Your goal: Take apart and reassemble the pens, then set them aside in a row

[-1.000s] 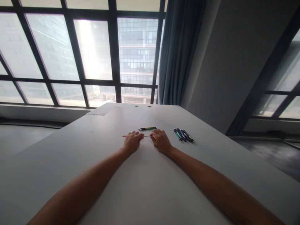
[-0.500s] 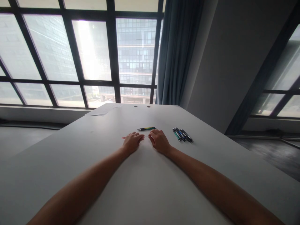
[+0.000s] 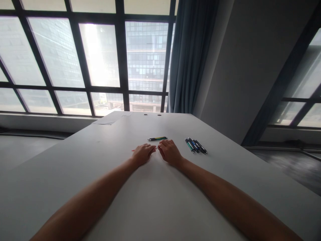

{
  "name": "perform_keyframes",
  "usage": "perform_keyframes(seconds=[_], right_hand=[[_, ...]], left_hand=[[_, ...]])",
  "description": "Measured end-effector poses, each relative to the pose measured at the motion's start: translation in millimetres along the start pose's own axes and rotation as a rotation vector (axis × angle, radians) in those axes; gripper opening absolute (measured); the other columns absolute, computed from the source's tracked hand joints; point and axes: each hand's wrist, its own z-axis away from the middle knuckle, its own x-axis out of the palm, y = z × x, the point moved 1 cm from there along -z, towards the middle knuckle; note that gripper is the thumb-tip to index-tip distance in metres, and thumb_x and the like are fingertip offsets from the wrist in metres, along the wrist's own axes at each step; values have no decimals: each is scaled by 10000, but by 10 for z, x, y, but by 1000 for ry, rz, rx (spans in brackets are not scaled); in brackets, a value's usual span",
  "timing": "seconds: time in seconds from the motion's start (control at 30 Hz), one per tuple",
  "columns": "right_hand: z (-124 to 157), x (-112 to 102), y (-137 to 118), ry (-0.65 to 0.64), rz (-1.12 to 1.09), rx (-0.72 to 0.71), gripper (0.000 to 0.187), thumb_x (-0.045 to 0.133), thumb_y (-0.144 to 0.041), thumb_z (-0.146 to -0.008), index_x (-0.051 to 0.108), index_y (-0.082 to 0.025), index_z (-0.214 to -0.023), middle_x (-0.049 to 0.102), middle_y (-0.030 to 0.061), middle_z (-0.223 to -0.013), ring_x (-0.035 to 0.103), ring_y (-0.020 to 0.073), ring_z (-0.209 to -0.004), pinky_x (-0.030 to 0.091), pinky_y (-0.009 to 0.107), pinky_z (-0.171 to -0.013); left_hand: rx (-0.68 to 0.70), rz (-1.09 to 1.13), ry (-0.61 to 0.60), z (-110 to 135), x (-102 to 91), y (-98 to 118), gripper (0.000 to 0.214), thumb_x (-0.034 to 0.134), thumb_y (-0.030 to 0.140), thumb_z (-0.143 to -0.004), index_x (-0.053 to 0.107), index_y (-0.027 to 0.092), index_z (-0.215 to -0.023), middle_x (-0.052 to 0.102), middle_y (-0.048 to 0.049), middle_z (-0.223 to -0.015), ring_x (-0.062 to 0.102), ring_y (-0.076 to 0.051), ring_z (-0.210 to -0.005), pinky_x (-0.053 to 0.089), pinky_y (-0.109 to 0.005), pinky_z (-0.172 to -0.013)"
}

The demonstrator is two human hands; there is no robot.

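Observation:
Over the white table, my left hand (image 3: 143,154) pinches a thin red rod (image 3: 132,150), which looks like a pen refill; its red end sticks out on the left of the hand. My right hand (image 3: 170,152) is closed close beside it, its fingertips pinched at the rod's other end. Only a short dark bit shows in the small gap between the hands, and the fingers hide the rest. Just beyond the fingers lies a green, yellow and black pen (image 3: 157,138). Right of my right hand, several dark pens (image 3: 196,145) with green and blue parts lie side by side.
The white table (image 3: 155,201) stretches away towards the window. Sheets of paper (image 3: 107,118) lie at its far left corner. Two dark round spots (image 3: 159,115) sit near the far edge. A blue-grey curtain (image 3: 185,67) hangs beyond the table.
The gap between my hands has narrowed slightly, and less of the rod shows between them. The whole view has shifted a little downward. The pens lie as before.

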Motion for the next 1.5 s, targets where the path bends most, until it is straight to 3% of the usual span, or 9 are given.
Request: perform_keyframes(seconds=[0.6, 0.77, 0.83, 0.93, 1.03, 1.17, 1.3, 1.4, 1.5], right_hand=[[-1, 0, -7, 50, -165, 0, 237, 383, -212, -976, 604, -162, -906, 629, 96, -939, 551, 198, -837, 368, 349, -790], [7, 9, 85, 42, -246, -20, 212, 438, -283, -974, 614, -167, -995, 648, 88, -1001, 580, 199, -948, 380, 342, -840], [23, 15, 213, 79, -264, 48, 209, 453, -278, -965, 608, -168, -1053, 650, 88, -1043, 582, 198, -986, 387, 339, -857], [92, 47, 500, 145, -206, 307, 229, 428, -183, -935, 626, -157, -1046, 652, 96, -1042, 590, 203, -966, 397, 341, -850], [207, 135, 774, 35, -130, 467, 256, 503, -186, -878, 652, -148, -1083, 642, 104, -1074, 578, 218, -980, 404, 339, -875], [311, 289, 978, -153, -70, 509, 314, 560, -296, -880, 664, -178, -1152, 630, 111, -1126, 554, 229, -1035, 390, 344, -920], [274, 376, 1031, -248, -87, 577, 226, 569, -324, -885, 737, -209, -983, 662, 89, -1050, 577, 219, -996, 393, 327, -897], [229, 367, 979, -249, -116, 593, 182, 577, -273, -876, 741, -196, -858, 676, 82, -973, 594, 210, -952, 402, 308, -856], [201, 316, 806, -148, -194, 519, 130, 572, -194, -864, 701, -175, -865, 683, 73, -932, 606, 184, -889, 411, 288, -824]], left_hand=[[30, -73, -59, -3, -36, 30, 292, 378, 334, -988, 635, 194, -973, 695, -63, -920, 652, -190, -856, 474, -278, -741], [-19, -75, -52, 5, -24, 18, 291, 359, 325, -990, 624, 205, -985, 695, -59, -931, 651, -189, -864, 467, -275, -738], [-40, -76, -49, 5, -8, 2, 298, 349, 338, -993, 617, 208, -1002, 695, -60, -935, 651, -188, -863, 465, -275, -736], [-67, -79, -55, 2, 15, -13, 316, 335, 361, -994, 612, 211, -1008, 693, -63, -934, 652, -186, -846, 462, -272, -724], [-74, -83, -63, -3, 20, -7, 330, 326, 366, -994, 617, 210, -997, 692, -65, -933, 650, -188, -837, 456, -273, -711], [-92, -100, -74, -9, 11, 14, 348, 318, 381, -992, 623, 213, -996, 694, -59, -928, 648, -187, -805, 448, -273, -691], [-104, -110, -83, -11, -1, 26, 347, 320, 389, -990, 623, 221, -1013, 694, -55, -947, 647, -184, -814, 445, -268, -689], [-107, -109, -88, -5, -11, 25, 343, 324, 389, -989, 624, 226, -1016, 692, -53, -953, 646, -187, -826, 446, -268, -689], [-120, -114, -92, 2, -17, 16, 348, 322, 390, -988, 629, 229, -1008, 691, -55, -954, 646, -188, -839, 443, -267, -693]])
